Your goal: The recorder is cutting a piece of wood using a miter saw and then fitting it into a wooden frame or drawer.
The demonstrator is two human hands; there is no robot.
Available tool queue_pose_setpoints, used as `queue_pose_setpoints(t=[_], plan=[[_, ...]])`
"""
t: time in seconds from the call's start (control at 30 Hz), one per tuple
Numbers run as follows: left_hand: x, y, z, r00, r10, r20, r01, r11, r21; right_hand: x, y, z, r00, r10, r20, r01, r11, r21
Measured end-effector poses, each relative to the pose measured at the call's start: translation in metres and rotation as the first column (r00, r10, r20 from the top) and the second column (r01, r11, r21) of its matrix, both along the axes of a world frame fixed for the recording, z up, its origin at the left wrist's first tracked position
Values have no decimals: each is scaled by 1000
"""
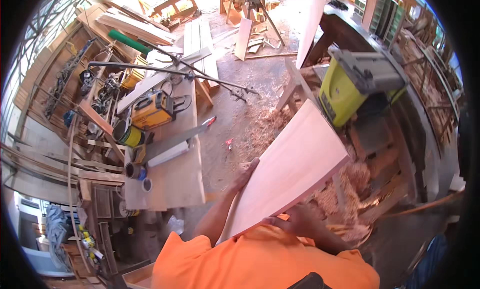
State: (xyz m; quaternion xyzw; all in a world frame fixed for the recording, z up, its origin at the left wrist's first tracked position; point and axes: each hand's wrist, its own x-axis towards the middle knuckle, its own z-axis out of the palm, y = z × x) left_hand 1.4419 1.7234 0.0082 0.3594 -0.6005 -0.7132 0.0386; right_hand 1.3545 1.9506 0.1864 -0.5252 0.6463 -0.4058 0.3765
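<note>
"Left hand (243, 175) first: what has it got?"

"The long left edge of a pale board (292, 164). Its fingers are partly curled there; what they do underneath is hidden. Right hand (295, 219) is bent round the opposite edge, close to the orange shirt (260, 259), thumb by the upper face, the other fingers mostly out of sight."

"So the surface (175, 189) isn't carrying it?"

"Doesn't look so. It slants away from the body, out past the surface's right edge, wide far end near the yellow-green machine (337, 94). Whether those two touch, I can't tell."

"How would it handle?"

"Stiff, I'd judge: wood, with real thickness at the right edge. Fairly heavy, and the far end would want to dip. That smooth face may be slick, with dust likely around these shavings (357, 178)."

"Fragile?"

"Hardly, though corners could chip if knocked. I'd take both long edges nearer the middle, palms underneath rather than pinching."
</note>
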Motion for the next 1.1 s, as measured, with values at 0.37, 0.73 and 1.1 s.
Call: queue_pose_setpoints(t=[0.37,0.73,1.1], plan=[[-208,-247,37,997,39,-73,-57,962,-265,-183,-193,-31,904,-321,283,337,941,-10],[-464,-495,109,992,-116,49,108,586,-803,-370,-405,-97,290,-564,773,803,583,125],[-559,-626,153,976,-216,35,125,417,-901,-518,-578,-171,220,-486,846,855,514,72]])
